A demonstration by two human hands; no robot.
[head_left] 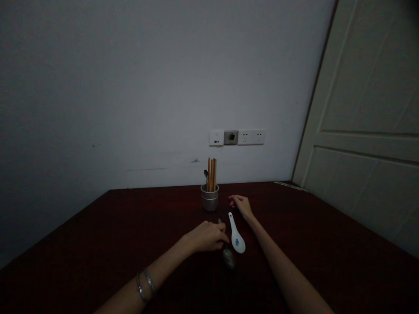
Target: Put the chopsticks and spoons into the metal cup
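Observation:
A metal spoon [229,258] lies at the middle of the dark red table, its bowl toward me. My left hand [209,235] is closed on its handle, and the handle's far tip pokes out beyond my fingers. Just to the right is a white soup spoon [238,242] with a blue mark in its bowl, its handle pointing away from me. My right hand [241,206] rests on the table beyond that handle, fingers loosely bent and apart, holding nothing. Behind both hands stands a grey metal cup [210,201] with several wooden chopsticks [212,175] and a small metal spoon [206,173] upright in it.
The table [98,244] reaches back to a pale wall [157,96] with a row of sockets and a switch [231,137]. A panelled door [366,131] stands along the right side. A thin strip [290,186] lies at the table's far right edge.

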